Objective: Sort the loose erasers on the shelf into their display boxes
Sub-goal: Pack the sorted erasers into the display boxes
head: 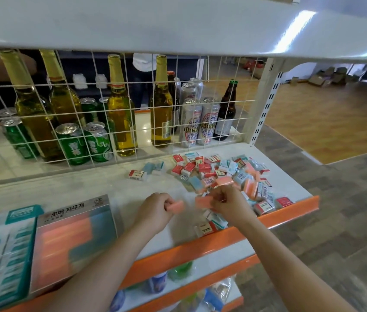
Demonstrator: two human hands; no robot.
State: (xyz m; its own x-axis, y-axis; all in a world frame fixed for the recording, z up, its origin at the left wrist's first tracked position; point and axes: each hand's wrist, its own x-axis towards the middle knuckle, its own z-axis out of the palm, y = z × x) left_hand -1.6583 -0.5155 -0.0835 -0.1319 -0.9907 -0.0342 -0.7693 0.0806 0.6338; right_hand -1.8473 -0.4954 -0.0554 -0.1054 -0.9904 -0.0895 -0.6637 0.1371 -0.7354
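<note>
Gripping pink erasers [176,206], hands beside box [74,242] lettered "지우개"

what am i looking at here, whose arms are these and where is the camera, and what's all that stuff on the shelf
There is no machine here: these are a person's two bare arms, seen from one wide-angle camera worn on the head, looking forward and down. That is why the edges of the picture bend.

The person stands at a white shop shelf with an orange front edge. On its right side lies a heap of loose erasers, some in red-and-white or teal sleeves, some plain pink and blue. On its left stand two display boxes: a teal box and a pink-and-blue box with Korean lettering.

The left hand pinches a pink eraser. The right hand, at the edge of the heap, holds another pink eraser; the blur hides the exact grip.

Behind a wire grid stand beer bottles and cans on the far side.
</note>
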